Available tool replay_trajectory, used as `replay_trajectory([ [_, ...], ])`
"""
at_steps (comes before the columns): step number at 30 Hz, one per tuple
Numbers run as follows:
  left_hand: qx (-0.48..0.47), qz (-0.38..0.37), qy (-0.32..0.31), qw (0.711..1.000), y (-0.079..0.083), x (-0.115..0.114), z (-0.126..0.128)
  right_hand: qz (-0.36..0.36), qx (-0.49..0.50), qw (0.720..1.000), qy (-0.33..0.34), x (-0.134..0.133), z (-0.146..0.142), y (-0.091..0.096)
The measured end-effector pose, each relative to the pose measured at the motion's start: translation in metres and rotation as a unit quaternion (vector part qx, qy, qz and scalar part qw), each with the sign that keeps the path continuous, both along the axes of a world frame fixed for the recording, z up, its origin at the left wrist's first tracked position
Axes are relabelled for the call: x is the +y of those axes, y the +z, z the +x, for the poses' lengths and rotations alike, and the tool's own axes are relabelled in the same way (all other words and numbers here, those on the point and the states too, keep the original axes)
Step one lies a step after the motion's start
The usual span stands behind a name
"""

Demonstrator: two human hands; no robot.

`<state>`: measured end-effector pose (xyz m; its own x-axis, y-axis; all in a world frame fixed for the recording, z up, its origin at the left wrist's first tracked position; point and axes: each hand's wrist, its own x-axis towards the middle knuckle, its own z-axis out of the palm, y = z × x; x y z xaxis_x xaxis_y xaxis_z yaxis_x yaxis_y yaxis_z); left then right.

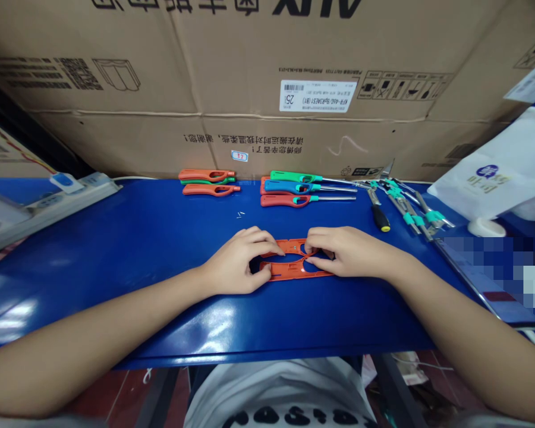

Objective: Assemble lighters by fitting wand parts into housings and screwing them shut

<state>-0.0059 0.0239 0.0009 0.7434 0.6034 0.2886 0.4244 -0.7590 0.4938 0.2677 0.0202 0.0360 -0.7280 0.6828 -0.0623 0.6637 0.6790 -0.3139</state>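
Two orange half-shells of a gas lighter handle lie side by side on the blue table (214,327), a far half-shell (292,245) and a near half-shell (289,271). Both show finger-hole cutouts. My left hand (238,261) grips their left ends, with its fingers on the far piece and its thumb on the near one. At the right ends, my right hand (350,252) has its fingers curled onto the pieces, partly covering them. A few tiny screws (241,214) lie beyond my left hand.
Orange and green lighter handles (207,189) lie at the back. Right of them are lighters with metal tubes (288,201), a black-handled screwdriver (380,219) and metal tubes with teal parts (405,208). A cardboard box (232,89) stands behind; a power strip (93,193) sits left, a white bag (485,166) right.
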Motion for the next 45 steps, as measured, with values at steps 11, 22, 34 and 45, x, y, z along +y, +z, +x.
replay_trajectory([
  [11, -0.007, 0.004, 0.007, 1.0, -0.001, 0.001, 0.0, 0.007, 0.001, 1.0, 0.004, 0.001, 0.0, 0.0],
  [22, -0.007, 0.005, 0.019, 1.0, -0.001, 0.001, 0.0, 0.013, -0.001, 1.0, 0.005, 0.001, 0.0, -0.001],
  [34, -0.018, 0.016, 0.07, 0.997, -0.007, 0.01, -0.002, 0.07, 0.003, 0.996, -0.064, 0.008, -0.002, -0.014],
  [45, -0.062, 0.026, 0.069, 0.995, -0.006, 0.013, -0.003, 0.164, 0.038, 0.956, -0.239, 0.031, 0.038, 0.005],
])
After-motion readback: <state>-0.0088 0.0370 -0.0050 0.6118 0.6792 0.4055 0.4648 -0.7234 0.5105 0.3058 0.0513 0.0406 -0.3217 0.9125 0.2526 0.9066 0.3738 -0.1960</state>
